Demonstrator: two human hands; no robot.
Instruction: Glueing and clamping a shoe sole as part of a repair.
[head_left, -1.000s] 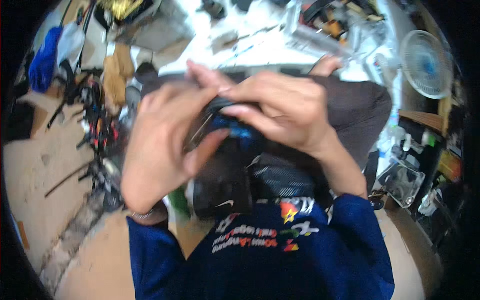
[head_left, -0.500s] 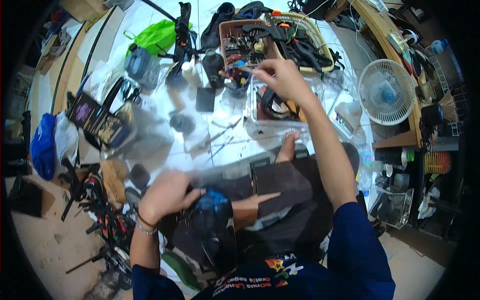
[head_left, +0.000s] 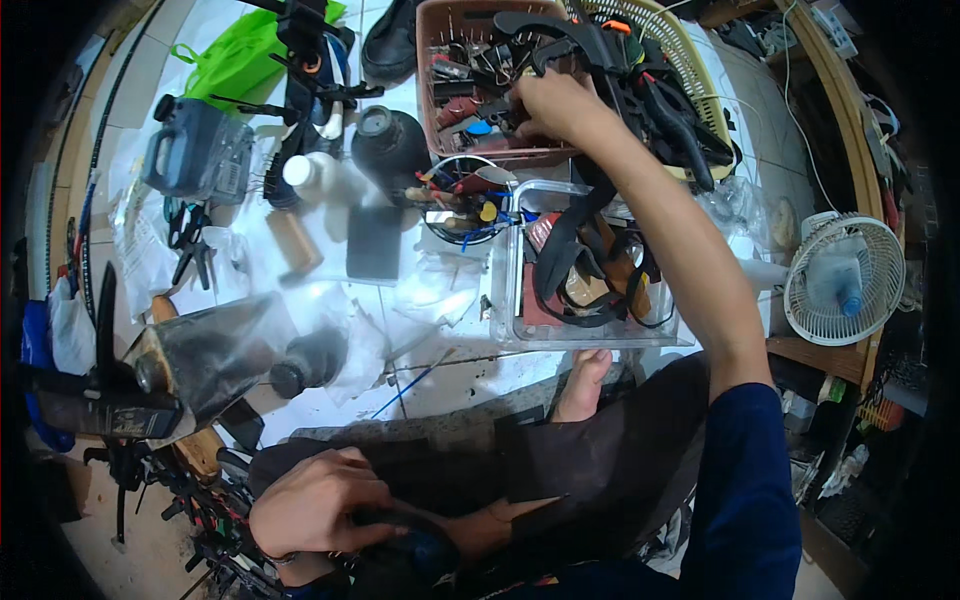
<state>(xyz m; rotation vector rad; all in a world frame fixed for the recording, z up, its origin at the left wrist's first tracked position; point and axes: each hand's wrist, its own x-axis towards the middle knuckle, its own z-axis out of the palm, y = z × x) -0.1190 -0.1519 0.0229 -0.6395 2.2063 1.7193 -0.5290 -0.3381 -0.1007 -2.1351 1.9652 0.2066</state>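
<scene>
My left hand (head_left: 325,503) is closed at the edge of a black rounded item (head_left: 415,553) in my lap, its thumb curled over the top. That item lies mostly in shadow, so its kind does not show. My right hand (head_left: 562,104) reaches down into a pink plastic basket (head_left: 428,85) of small tools, binder clips and odd parts. Its fingertips are hidden among the contents, below a black clamp (head_left: 545,27). Nearer to me, under my right forearm, stands a clear plastic box (head_left: 600,335) with a black strap (head_left: 548,275) and leather-like scraps inside.
A yellow basket (head_left: 712,115) of black clamps stands right of the pink one. Left of it are a dark jar (head_left: 388,140), a white bottle (head_left: 310,177), a blue-grey jug (head_left: 200,150) and a cloudy container (head_left: 215,345). A fan (head_left: 845,278) stands at the right.
My right hand has gone from above the near edge of the pink basket down into it. My left hand, blurred before, now rests on the black item. The view has shifted.
</scene>
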